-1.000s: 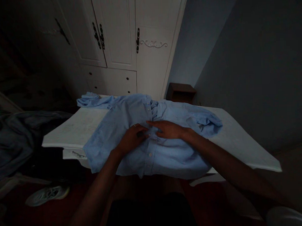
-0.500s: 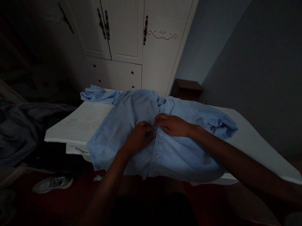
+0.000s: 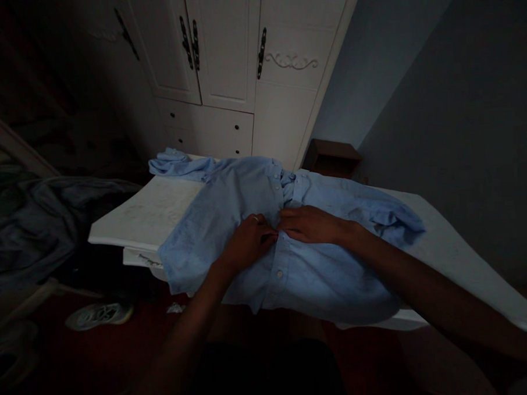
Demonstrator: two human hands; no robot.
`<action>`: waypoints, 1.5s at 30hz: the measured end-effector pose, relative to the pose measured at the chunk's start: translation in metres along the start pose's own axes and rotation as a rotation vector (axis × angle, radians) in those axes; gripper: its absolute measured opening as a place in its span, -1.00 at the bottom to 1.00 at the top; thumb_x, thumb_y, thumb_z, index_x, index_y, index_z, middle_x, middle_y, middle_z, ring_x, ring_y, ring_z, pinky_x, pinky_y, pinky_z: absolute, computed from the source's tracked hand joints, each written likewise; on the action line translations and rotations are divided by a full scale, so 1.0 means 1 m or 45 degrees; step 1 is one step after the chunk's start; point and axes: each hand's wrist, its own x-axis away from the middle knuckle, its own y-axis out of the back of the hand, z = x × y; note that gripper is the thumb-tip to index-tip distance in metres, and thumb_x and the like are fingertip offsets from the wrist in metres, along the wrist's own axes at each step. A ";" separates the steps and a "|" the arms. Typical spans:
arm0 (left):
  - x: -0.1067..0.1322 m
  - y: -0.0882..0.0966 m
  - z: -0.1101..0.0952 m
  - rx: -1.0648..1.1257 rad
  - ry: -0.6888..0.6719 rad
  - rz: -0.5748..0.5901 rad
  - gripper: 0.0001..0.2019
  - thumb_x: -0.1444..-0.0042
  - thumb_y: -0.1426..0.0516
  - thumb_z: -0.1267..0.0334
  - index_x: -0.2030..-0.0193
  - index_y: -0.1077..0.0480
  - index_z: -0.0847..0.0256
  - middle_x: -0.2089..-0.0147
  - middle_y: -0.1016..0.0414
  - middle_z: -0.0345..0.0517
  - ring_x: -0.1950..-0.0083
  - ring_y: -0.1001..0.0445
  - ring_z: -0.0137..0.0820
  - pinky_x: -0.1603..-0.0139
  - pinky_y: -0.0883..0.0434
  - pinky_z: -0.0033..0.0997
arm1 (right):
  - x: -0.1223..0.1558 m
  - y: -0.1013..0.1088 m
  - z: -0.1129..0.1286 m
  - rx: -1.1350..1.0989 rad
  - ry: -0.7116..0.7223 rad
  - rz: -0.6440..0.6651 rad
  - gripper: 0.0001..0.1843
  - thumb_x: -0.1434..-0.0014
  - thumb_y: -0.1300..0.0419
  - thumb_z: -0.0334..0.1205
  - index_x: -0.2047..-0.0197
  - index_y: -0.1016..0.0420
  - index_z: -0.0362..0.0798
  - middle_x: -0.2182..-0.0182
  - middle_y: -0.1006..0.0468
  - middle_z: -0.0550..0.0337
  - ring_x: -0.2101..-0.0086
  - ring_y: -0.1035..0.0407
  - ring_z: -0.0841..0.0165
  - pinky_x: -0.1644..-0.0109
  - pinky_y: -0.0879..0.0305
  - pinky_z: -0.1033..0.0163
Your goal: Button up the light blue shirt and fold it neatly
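A light blue button-up shirt lies spread face up on a white table, one sleeve trailing to the far left and its hem hanging over the near edge. My left hand and my right hand meet at the shirt's button strip in the middle. Both have fingers curled and pinched on the strip's fabric. A ring shows on my left hand. Several white buttons run along the strip.
A white wardrobe with dark handles and small drawers stands behind the table. A brown side table sits at its right by the grey wall. Dark bedding lies at the left, and a pale shoe rests on the red floor.
Both hands have crept a little farther up the button strip and pinched closer together; the right hand, flat a second ago, is now curled. The view shifted slightly.
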 end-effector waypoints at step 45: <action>-0.006 0.003 -0.002 0.408 0.226 0.024 -0.92 -0.12 -0.21 0.31 0.33 -0.56 0.11 0.29 -0.62 -0.22 0.19 -0.52 -0.38 0.07 -0.39 -0.35 | 0.017 -0.046 -0.007 0.419 0.233 -0.689 -0.74 -0.36 -0.06 -0.25 0.29 -0.53 -0.07 0.40 -0.53 0.17 0.43 -0.34 0.42 0.36 -0.23 0.29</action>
